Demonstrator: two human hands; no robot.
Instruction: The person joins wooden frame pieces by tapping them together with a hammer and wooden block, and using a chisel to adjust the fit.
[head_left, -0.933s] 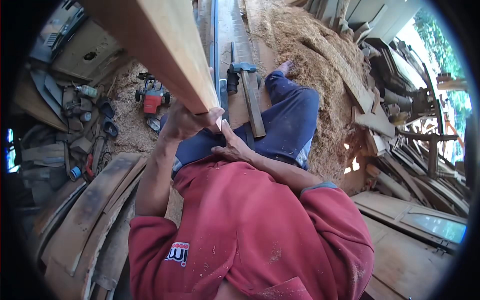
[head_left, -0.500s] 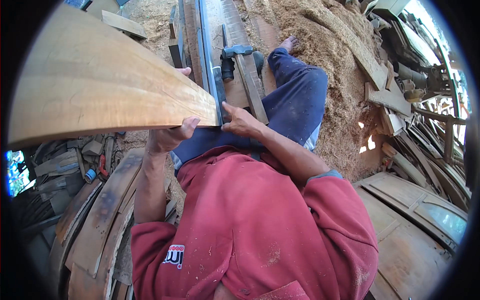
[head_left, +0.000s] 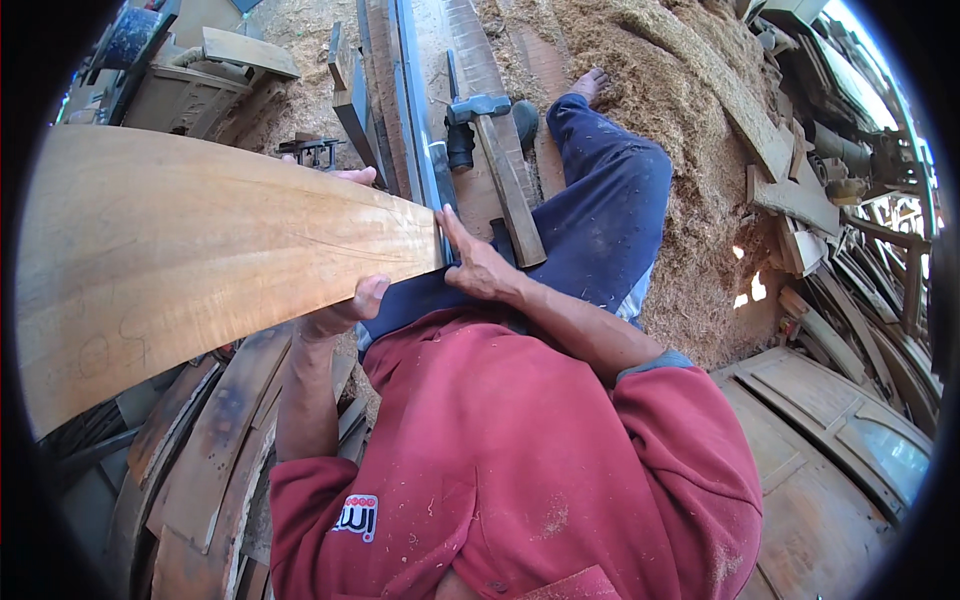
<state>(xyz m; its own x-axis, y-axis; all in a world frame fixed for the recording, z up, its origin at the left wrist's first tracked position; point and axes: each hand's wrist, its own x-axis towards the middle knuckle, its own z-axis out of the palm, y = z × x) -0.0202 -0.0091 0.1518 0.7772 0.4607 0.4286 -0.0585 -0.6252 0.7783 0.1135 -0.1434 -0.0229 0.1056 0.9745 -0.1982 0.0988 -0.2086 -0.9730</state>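
Observation:
A broad, pale wooden board (head_left: 230, 230), narrowing toward its right end, extends from the left side to just above my lap. My left hand (head_left: 345, 305) grips it from below, thumb over the near edge and some fingertips showing past the far edge. At the narrow end is my right hand (head_left: 480, 265), index finger stretched along the end face and thumb apart; its other fingers are partly hidden. Beside that end runs a long blue-grey metal bar (head_left: 412, 90), with a short dark strip (head_left: 440, 170) against it. A hammer (head_left: 500, 170) with a wooden handle lies just right.
A dark cylindrical object (head_left: 460, 145) sits by the hammer head. Sawdust (head_left: 690, 230) covers the ground at right, near my outstretched leg (head_left: 610, 190). Curved planks (head_left: 210, 440) are stacked at lower left, panelled wooden doors (head_left: 820, 430) lie at lower right, and scrap wood (head_left: 860, 290) is piled at far right.
The board's wide end has swung down toward me and its face has tilted, uncovering machinery and a clamp-like tool behind it. My right index finger has straightened along the board's end.

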